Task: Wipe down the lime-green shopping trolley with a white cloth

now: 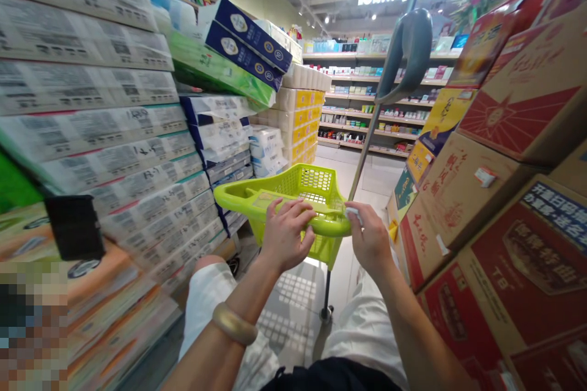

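A lime-green shopping cart (238, 194) with a perforated basket stands right in front of me. My left hand (288, 235) lies over its handlebar, fingers curled across the top and thumb underneath. At the bar's right end is my right hand (369, 233), closed, with a small white object (353, 212) showing at its fingertips. I cannot make out what that object is. Just beyond this hand rises a slanting metal pole (367, 153) with a grey loop-shaped grip (406, 55). Where the pole's lower end goes, and whether the hand touches it, is hidden.
Stacked packs of wrapped paper goods (151, 153) line the left side, with a green pack (215, 67) leaning out. Cardboard cartons (463, 189) are piled high along the right. Pale floor (339, 162) runs between them towards filled shelves (367, 79) at the back.
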Available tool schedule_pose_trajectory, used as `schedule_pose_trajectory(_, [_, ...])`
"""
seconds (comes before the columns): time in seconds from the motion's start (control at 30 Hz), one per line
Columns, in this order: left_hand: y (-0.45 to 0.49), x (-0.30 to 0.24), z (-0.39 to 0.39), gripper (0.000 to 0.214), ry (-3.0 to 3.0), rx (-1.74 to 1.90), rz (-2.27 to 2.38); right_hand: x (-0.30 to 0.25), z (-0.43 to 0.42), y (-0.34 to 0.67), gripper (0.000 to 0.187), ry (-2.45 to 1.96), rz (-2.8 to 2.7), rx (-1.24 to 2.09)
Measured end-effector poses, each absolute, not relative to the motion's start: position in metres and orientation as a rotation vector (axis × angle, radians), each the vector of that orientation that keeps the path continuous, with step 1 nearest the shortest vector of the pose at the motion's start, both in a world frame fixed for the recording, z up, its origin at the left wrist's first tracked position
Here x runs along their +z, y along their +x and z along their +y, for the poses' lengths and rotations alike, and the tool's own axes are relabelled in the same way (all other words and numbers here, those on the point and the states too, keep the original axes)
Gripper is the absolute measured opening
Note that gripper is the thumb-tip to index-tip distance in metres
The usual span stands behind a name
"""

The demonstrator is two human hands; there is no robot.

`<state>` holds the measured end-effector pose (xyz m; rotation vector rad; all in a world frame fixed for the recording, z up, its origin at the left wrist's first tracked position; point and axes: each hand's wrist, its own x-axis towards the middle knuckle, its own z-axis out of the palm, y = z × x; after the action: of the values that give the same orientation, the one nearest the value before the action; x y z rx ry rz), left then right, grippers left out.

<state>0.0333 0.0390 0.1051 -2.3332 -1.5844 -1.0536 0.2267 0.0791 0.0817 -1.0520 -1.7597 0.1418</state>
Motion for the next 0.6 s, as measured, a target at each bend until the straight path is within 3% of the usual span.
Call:
schedule_pose_trajectory(0.23, [0.019,0.108,0.038,0.022,-2.331,-1.128,-1.581,0.06,0.065,0.218,0.027,-0.96,-1.498,0.412])
schedule_pose_trajectory(0.6, [-0.017,0.114,0.027,0.039,-2.339,-1.155,-1.627,0.029,0.067,0.193,0.034,-0.938,-1.2,0.718])
